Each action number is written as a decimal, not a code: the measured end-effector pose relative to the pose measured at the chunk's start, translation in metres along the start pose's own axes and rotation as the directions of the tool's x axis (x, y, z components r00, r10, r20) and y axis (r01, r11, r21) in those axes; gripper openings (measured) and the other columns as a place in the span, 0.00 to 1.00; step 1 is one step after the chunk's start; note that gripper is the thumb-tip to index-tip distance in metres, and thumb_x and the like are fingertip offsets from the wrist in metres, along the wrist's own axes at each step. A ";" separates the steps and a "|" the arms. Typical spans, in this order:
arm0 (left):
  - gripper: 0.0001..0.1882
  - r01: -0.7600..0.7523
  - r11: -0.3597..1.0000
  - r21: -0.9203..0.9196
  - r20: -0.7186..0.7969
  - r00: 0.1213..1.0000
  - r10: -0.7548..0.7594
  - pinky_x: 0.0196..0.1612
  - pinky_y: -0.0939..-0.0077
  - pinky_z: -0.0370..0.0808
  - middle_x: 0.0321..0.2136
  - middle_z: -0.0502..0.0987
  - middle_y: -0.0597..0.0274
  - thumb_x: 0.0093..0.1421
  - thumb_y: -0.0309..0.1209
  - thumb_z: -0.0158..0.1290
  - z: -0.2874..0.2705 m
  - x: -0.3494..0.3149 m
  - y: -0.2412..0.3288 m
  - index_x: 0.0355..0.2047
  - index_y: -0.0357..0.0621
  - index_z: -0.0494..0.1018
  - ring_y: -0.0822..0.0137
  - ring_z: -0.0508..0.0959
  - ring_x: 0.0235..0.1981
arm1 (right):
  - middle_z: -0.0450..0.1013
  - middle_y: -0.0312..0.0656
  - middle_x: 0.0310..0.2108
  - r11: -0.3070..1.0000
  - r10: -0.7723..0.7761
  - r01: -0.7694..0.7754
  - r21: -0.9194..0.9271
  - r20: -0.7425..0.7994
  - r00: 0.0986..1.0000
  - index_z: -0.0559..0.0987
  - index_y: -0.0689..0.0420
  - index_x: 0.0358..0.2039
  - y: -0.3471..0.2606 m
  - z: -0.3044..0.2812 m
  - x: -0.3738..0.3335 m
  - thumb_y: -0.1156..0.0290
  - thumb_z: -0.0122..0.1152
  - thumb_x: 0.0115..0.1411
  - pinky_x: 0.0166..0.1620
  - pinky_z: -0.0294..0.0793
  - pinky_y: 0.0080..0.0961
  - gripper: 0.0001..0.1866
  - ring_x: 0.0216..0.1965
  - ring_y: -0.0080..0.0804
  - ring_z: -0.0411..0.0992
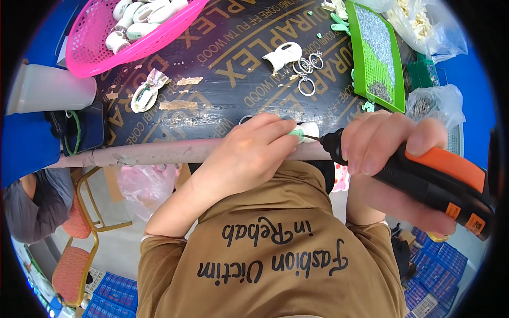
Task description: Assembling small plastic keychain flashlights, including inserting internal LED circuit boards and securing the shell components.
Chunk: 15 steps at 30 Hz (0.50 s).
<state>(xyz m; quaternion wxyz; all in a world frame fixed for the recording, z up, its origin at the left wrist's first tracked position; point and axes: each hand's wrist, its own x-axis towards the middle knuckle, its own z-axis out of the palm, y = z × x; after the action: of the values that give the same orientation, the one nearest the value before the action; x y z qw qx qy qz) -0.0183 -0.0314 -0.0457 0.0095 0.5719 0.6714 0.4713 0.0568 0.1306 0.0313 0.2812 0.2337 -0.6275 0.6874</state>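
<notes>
At the table's near edge, my left hand (249,153) presses a small white and mint-green plastic part (307,132) down with its fingers. Most of that part is hidden under the fingertips. My right hand (387,143) is wrapped round a black and orange electric screwdriver (435,183), held slantwise with its thin bit touching or nearly touching the part. Farther up the table lie a white plastic shell (286,54) and several metal split rings (306,85). Another opened white piece (149,93) rests at the left, its inside showing.
A pink basket (85,50) of white parts stands at the far left, above a translucent tub (50,90). At the right, a green tray (363,63) holds small metal pieces, near plastic bags (442,32). Beyond the near edge are a chair (71,270) and another person's arm (40,206).
</notes>
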 end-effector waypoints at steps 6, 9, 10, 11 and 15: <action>0.10 -0.019 0.999 0.029 0.010 1.000 0.019 0.35 0.69 0.74 0.33 0.75 0.53 0.43 0.22 0.58 0.001 0.001 0.001 0.29 0.38 0.73 0.55 0.75 0.33 | 0.67 0.38 0.20 0.997 0.047 -0.050 0.059 0.051 0.998 0.64 0.54 0.39 0.001 -0.010 0.001 0.27 0.51 0.40 0.19 0.65 0.21 0.42 0.15 0.27 0.64; 0.11 -0.027 0.999 0.022 0.004 1.000 0.027 0.34 0.68 0.74 0.33 0.75 0.53 0.42 0.21 0.57 0.000 0.001 0.000 0.29 0.38 0.73 0.55 0.75 0.33 | 0.67 0.38 0.20 0.994 0.080 -0.088 0.072 0.109 0.991 0.64 0.54 0.39 0.000 -0.010 0.004 0.26 0.51 0.39 0.19 0.66 0.21 0.42 0.15 0.26 0.64; 0.11 -0.023 0.999 0.022 0.003 1.000 0.023 0.34 0.68 0.74 0.33 0.75 0.53 0.42 0.21 0.57 0.001 0.000 0.000 0.29 0.38 0.73 0.55 0.75 0.33 | 0.67 0.38 0.20 0.993 0.082 -0.091 0.075 0.110 0.990 0.64 0.54 0.39 0.001 -0.009 0.004 0.26 0.51 0.39 0.19 0.66 0.21 0.42 0.15 0.26 0.64; 0.11 -0.024 0.999 0.028 -0.005 1.000 0.024 0.34 0.68 0.74 0.32 0.74 0.53 0.41 0.20 0.57 0.002 0.000 0.000 0.29 0.38 0.73 0.55 0.75 0.33 | 0.67 0.38 0.20 0.995 0.074 -0.080 0.060 0.100 0.992 0.64 0.54 0.38 0.001 -0.008 0.003 0.26 0.51 0.39 0.20 0.66 0.21 0.42 0.15 0.26 0.64; 0.11 -0.007 0.999 0.038 -0.043 0.999 0.008 0.32 0.67 0.74 0.31 0.74 0.53 0.40 0.18 0.55 0.007 -0.001 0.001 0.28 0.37 0.72 0.55 0.75 0.32 | 0.67 0.37 0.20 0.995 0.081 -0.086 0.053 0.101 0.992 0.64 0.53 0.38 0.001 -0.010 0.001 0.26 0.51 0.38 0.20 0.66 0.21 0.42 0.15 0.26 0.65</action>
<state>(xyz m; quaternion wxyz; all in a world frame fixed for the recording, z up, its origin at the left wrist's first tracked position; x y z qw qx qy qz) -0.0130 -0.0280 -0.0498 -0.0174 0.5644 0.6780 0.4707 0.0551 0.1402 0.0303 0.2139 0.2490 -0.6300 0.7038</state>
